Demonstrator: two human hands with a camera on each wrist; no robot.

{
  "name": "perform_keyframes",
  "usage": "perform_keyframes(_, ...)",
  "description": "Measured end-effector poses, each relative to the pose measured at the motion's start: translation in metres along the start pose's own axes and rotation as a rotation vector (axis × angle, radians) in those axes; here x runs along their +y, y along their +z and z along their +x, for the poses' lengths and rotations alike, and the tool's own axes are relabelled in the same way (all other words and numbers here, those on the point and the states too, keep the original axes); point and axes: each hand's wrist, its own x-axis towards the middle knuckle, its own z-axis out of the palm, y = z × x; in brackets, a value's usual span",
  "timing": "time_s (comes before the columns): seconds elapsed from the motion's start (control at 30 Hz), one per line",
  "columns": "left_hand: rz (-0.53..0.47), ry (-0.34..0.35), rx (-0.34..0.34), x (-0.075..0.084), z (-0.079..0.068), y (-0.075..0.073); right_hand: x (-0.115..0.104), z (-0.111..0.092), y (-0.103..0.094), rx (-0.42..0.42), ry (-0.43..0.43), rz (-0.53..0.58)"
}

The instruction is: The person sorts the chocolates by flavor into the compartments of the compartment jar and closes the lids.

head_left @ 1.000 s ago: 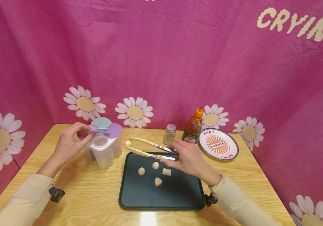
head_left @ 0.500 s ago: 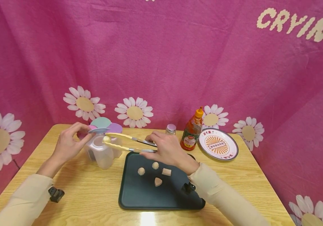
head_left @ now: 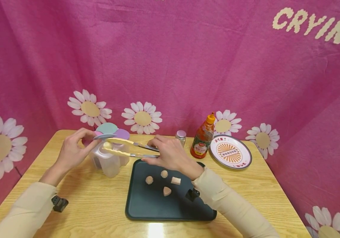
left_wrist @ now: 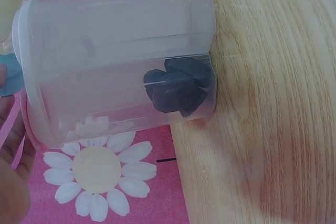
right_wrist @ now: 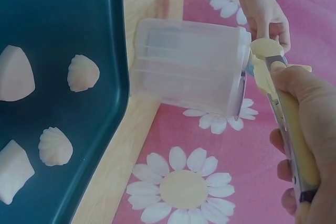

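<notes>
In the head view my left hand (head_left: 74,147) pinches the raised light-blue lid flap (head_left: 104,136) of a translucent storage box (head_left: 110,165). My right hand (head_left: 171,153) grips metal tongs with yellow tips (head_left: 119,153). A small cream ball (head_left: 107,145) lies between the tips, above the box's uncovered opening. Through the wall in the left wrist view, dark pieces (left_wrist: 178,87) show in a compartment. On the dark tray (head_left: 146,208) lie two ridged pieces (head_left: 149,179), a rectangular piece (head_left: 176,180) and a rounded triangular one (head_left: 167,191).
Behind the right hand stand a glass jar (head_left: 181,137) with a pinkish lid and a red sauce bottle (head_left: 202,138) with an orange cap. A patterned plate (head_left: 230,152) leans at the back right. Pink cloth with daisies (head_left: 170,72) hangs behind the wooden table (head_left: 83,205).
My right hand has carried the tongs and the ball leftward, from over the tray's back edge to over the box's opening. The left hand keeps its hold on the blue flap.
</notes>
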Motion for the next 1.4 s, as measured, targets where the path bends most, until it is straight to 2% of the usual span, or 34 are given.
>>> perform_keyframes(0.33,0.003,0.016,0.014,-0.001,0.000,0.000,0.005,-0.011,-0.006,0.025,0.020,0.003)
perform_keyframes(0.7,-0.004,0.029,0.041,-0.002,0.002,0.002,0.024,-0.051,-0.024,0.079,0.056,-0.032)
perform_keyframes(1.07,0.006,-0.001,0.022,0.000,0.001,0.001,0.044,-0.099,-0.046,-0.008,0.173,-0.074)
perform_keyframes(1.4,-0.004,0.007,0.023,0.000,0.001,0.002,0.062,-0.147,-0.064,-0.063,0.292,-0.118)
